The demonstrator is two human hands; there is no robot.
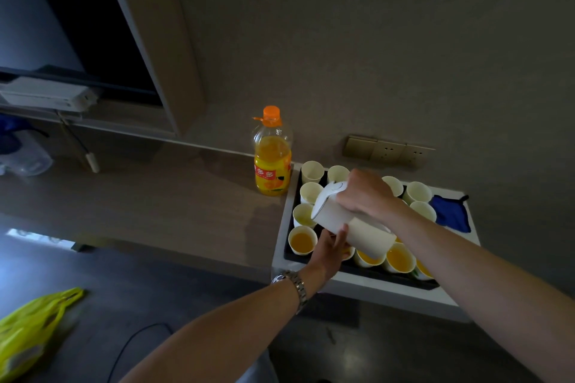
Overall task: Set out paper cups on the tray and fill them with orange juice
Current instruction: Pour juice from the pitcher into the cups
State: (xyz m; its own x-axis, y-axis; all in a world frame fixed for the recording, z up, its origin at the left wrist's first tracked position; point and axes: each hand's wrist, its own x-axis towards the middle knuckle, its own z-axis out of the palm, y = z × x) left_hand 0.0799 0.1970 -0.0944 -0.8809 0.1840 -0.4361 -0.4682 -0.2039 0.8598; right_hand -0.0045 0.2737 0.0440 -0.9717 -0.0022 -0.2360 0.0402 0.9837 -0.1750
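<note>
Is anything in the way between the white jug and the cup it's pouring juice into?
Nothing visible blocks it. The right hand tips the white jug over the cup on the tray. The left hand supports the jug from below, nearer the person, not under the spout.

- The jug (348,221) I grip is smooth white plastic, slightly glossy.
- The cups (312,172) look like matt white paper.
- My watch band (299,289) is shiny metal links.
- The bottle (272,154) is clear glossy plastic.
- At the tray's (289,211) far right corner lies a soft blue cloth (451,211).
</note>
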